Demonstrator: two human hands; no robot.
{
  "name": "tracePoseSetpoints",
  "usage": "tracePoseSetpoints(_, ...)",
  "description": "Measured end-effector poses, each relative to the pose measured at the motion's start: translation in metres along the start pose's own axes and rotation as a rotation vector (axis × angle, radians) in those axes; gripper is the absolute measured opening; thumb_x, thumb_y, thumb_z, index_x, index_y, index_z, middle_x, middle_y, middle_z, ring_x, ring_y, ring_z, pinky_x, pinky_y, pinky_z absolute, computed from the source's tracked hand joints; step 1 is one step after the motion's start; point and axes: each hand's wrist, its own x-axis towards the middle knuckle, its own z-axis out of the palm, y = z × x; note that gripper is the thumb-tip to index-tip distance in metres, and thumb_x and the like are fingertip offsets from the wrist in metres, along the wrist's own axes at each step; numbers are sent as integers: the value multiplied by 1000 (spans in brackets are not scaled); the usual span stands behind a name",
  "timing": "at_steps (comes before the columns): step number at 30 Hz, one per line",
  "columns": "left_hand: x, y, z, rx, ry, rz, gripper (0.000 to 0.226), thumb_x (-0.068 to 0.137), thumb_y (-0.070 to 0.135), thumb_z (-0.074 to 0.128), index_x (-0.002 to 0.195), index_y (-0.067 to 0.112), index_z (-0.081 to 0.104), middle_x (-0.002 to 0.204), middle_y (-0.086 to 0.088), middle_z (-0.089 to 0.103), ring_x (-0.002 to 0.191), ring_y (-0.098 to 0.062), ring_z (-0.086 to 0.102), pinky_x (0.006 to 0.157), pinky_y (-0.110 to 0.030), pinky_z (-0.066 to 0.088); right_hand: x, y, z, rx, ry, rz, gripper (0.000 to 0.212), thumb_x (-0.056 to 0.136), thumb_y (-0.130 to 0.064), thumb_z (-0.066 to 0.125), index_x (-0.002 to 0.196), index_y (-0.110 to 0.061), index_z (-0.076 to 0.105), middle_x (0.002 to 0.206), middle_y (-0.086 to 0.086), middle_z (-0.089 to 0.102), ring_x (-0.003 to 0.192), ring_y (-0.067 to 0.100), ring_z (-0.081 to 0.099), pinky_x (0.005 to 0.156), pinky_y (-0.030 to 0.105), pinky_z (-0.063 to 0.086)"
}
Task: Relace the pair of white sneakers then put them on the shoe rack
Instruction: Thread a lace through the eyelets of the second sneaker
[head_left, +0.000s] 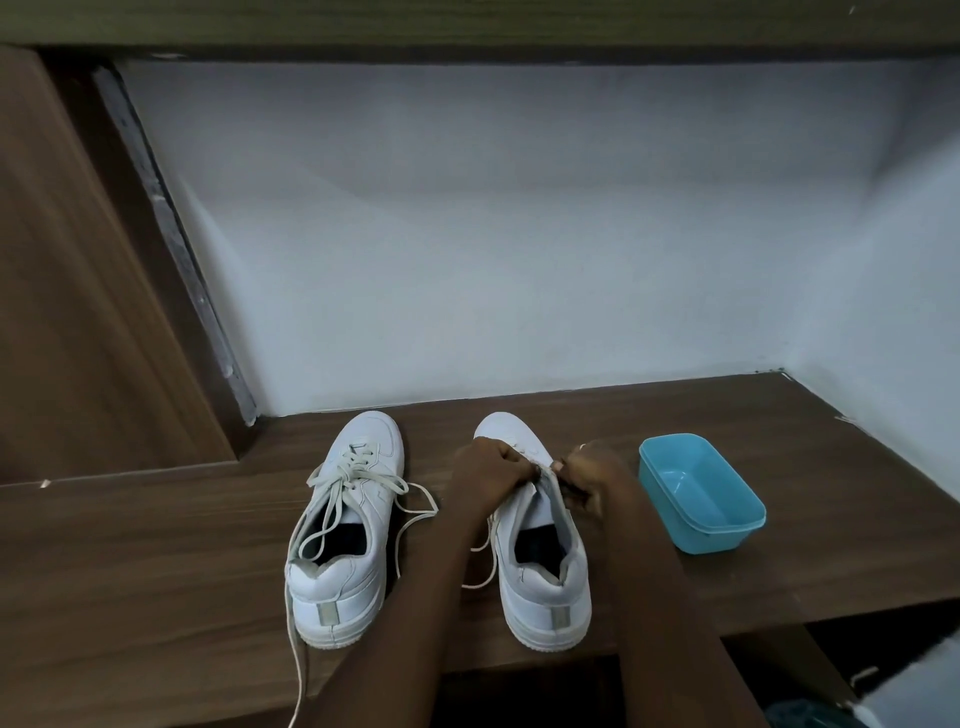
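Two white sneakers stand side by side on a brown wooden surface (156, 545), toes toward the wall. The left sneaker (343, 530) is laced, with loose lace ends trailing over its side and off the front edge. Over the tongue of the right sneaker (545, 566) both hands meet. My left hand (491, 475) pinches the lace (480, 566) at the eyelets on the left side. My right hand (589, 478) pinches the lace on the right side. A loop of lace hangs down the shoe's left flank. The eyelets themselves are hidden under my fingers.
A light blue plastic tub (701, 493) sits empty to the right of the right sneaker. A white wall (493, 234) rises behind the surface, with a wooden panel (78, 286) at the left and a wooden ledge overhead. The surface's front edge runs just below the shoes' heels.
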Motion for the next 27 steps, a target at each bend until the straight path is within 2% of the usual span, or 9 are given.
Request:
tracePoseSetpoints(2, 3, 0, -3, -26, -27, -15, 18, 77, 20, 69, 66, 5, 68, 63, -4, 61, 57, -12, 50, 60, -27, 42, -1, 1, 0, 88, -23, 38, 40, 101, -2, 27, 63, -5, 39, 40, 5, 49, 27, 10, 47, 31, 16, 39)
tracePoseSetpoints(7, 7, -1, -8, 2, -69, 25, 28, 84, 17, 65, 59, 24, 57, 60, 9, 56, 56, -4, 48, 57, -18, 38, -6, -3, 4, 165, -26, 61, 40, 102, -6, 25, 67, -5, 45, 50, 6, 54, 52, 17, 54, 53, 25, 46)
tracePoseSetpoints(9, 8, -1, -9, 24, -42, 40, 29, 87, 16, 62, 60, 24, 53, 61, 10, 55, 56, -2, 47, 50, -11, 34, -6, -4, 10, 208, -53, 73, 46, 104, -8, 22, 64, -3, 44, 38, 3, 50, 40, 13, 52, 56, 21, 51)
tracePoseSetpoints(12, 9, -3, -9, 29, -13, 50, 29, 89, 15, 60, 62, 24, 52, 61, 10, 54, 57, -1, 47, 51, -6, 36, -8, -7, 14, 242, -83, 72, 39, 103, -5, 21, 71, -1, 43, 55, 8, 51, 49, 15, 50, 87, 32, 50)
tracePoseSetpoints(15, 10, -3, -11, 23, -33, 49, 27, 89, 16, 60, 64, 22, 53, 59, 9, 55, 51, 1, 50, 49, -5, 36, -12, -13, 8, 200, -33, 32, 16, 99, 0, 25, 97, -3, 40, 71, 14, 52, 58, 22, 54, 68, 36, 52)
tracePoseSetpoints(18, 10, -4, -14, -14, -61, 39, 24, 89, 17, 61, 66, 20, 56, 60, 8, 56, 48, 1, 50, 46, -4, 35, -13, -15, -3, 251, 32, 32, 23, 101, -3, 23, 112, -4, 44, 70, 15, 52, 46, 22, 57, 37, 26, 50)
tracePoseSetpoints(21, 9, -7, -16, -38, -73, 34, 16, 89, 19, 62, 73, 18, 61, 65, 9, 59, 55, 1, 51, 49, -4, 36, -13, -14, -19, 286, 118, 19, 36, 102, -4, 23, 137, -5, 32, 72, 13, 53, 52, 23, 57, 32, 21, 45)
tracePoseSetpoints(24, 10, -10, -21, -22, -95, 27, 12, 88, 21, 62, 77, 18, 64, 70, 9, 61, 65, -1, 53, 58, -9, 37, -12, -9, -37, 408, 237, -18, 40, 101, 0, 23, 140, 0, 30, 96, 23, 61, 83, 29, 66, 62, 23, 56)
tracePoseSetpoints(27, 12, -14, -26, 10, -119, 21, 15, 88, 23, 62, 84, 11, 68, 83, -1, 68, 77, -10, 58, 71, -22, 40, -15, -7, -58, 600, 384, -91, 42, 100, 2, 18, 140, 7, 31, 139, 25, 44, 130, 36, 44, 106, 38, 37)
